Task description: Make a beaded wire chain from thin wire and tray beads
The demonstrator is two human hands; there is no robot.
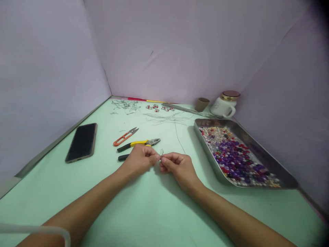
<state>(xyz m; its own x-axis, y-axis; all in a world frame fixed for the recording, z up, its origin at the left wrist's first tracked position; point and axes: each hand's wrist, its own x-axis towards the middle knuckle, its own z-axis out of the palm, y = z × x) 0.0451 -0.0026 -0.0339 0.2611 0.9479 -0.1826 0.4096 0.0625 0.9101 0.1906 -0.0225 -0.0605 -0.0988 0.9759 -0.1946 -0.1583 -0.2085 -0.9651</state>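
Note:
Both hands meet fingertip to fingertip over the middle of the table. My left hand (143,158) pinches a thin wire (161,151), whose small bent loop stands up between the fingertips. My right hand (178,167) is closed in a pinch on the same wire, thumb against forefinger. What lies inside the fingertips is hidden. Just beyond my left hand lie yellow-and-black pliers (140,143), jaws pointing right; their lower handle passes partly under the hand. Orange thread snips (125,136) lie a little farther off.
A metal tray (209,154) of mixed beads (235,159) stands at right. Behind it are a lidded white mug (223,105) and a brown cup (202,104). Loose wires (167,118), red-beaded pieces (155,107) and wire bits (125,104) lie at the back. A phone (82,141) lies left.

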